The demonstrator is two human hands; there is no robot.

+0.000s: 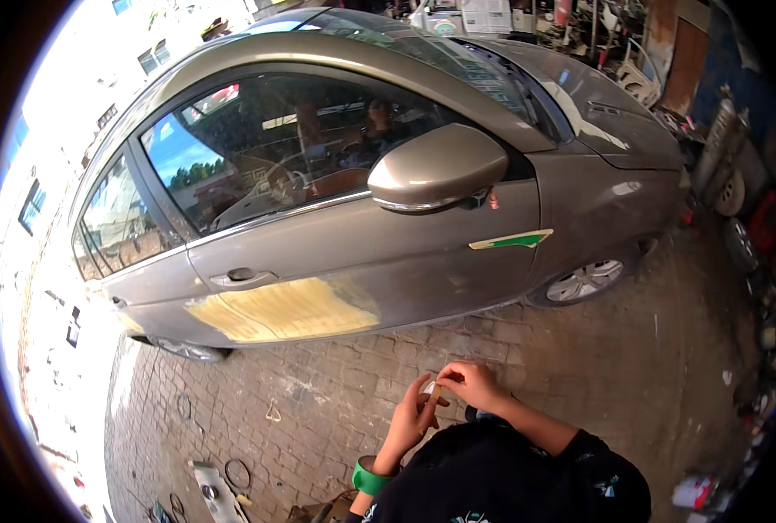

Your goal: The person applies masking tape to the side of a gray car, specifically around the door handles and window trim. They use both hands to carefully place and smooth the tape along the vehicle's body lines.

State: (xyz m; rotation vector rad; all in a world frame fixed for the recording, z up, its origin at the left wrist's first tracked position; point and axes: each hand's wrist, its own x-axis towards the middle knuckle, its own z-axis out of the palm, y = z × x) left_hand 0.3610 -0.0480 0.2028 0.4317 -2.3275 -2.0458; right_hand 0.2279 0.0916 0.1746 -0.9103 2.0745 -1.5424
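My left hand point(411, 415), with a green band on its wrist, is closed around what looks like a small roll of masking tape point(437, 393). Fingers hide much of the roll. My right hand point(473, 385) pinches at the tape's pale edge, close against the left fingertips. Beyond them stands a bronze-grey car point(440, 279), side on. A broad patch of yellowish filler point(292, 311) covers the lower front door. On the door's forward edge, below the mirror point(440, 167), pale tape frames a green strip point(514, 241).
Brick paving point(344, 383) lies between me and the car. A pale panel piece point(216, 492) and dark rings point(237, 473) rest at the lower left. Car parts and clutter point(736, 196) line the right side. A red-and-white container point(694, 492) sits at the lower right.
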